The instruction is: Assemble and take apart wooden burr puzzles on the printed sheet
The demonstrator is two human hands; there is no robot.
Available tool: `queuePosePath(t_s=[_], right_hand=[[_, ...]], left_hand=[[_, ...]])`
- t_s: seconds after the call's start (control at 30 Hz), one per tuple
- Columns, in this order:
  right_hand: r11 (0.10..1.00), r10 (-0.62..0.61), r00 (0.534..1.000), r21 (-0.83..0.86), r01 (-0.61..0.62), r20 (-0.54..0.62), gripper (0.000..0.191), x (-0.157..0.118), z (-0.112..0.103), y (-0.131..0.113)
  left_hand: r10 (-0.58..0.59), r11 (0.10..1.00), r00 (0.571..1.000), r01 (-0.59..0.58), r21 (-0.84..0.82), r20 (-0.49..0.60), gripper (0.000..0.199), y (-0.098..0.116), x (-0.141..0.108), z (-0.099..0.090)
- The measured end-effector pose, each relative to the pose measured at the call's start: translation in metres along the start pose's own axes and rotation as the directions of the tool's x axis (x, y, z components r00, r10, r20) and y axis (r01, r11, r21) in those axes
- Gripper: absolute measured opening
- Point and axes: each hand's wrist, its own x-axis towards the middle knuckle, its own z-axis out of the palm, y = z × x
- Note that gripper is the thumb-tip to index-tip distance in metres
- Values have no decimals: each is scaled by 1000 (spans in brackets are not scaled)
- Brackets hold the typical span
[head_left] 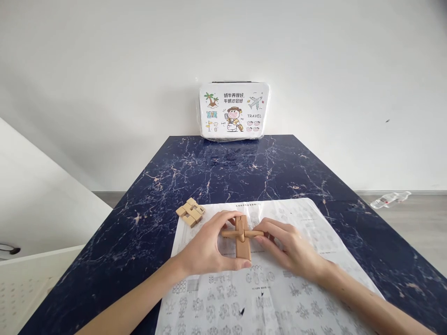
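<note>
Over a printed paper sheet (279,288), both hands work on a wooden interlocking puzzle (243,249) made of crossed pieces. My left hand (209,244) grips its flat upright piece at the two ends, thumb at the near end and fingers at the far end. With thumb and fingers, my right hand (288,242) pinches the right end of the rounded crossbar (253,233). A short rounded piece lies over the middle where the bars cross. Beside the sheet's far left corner lies a second, paler wooden block puzzle (190,212), apart from both hands.
The dark blue marbled table (237,177) narrows toward the wall. At its far edge a white illustrated case (234,111) in clear plastic leans upright. A clear plastic bottle or wrapper (390,199) lies on the floor at right. White furniture (31,284) stands at lower left.
</note>
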Motion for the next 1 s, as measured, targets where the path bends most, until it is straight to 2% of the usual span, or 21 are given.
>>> queuePosePath(t_s=[0.37,1.0], right_hand=[[1000,-12,1000,-29,12,2,30,-1,2,1],[1000,2,1000,21,-2,-13,26,-2,8,-2]], left_hand=[[45,996,997,-39,81,-67,82,-4,-1,2],[50,993,998,-48,104,-24,87,-3,-3,3]])
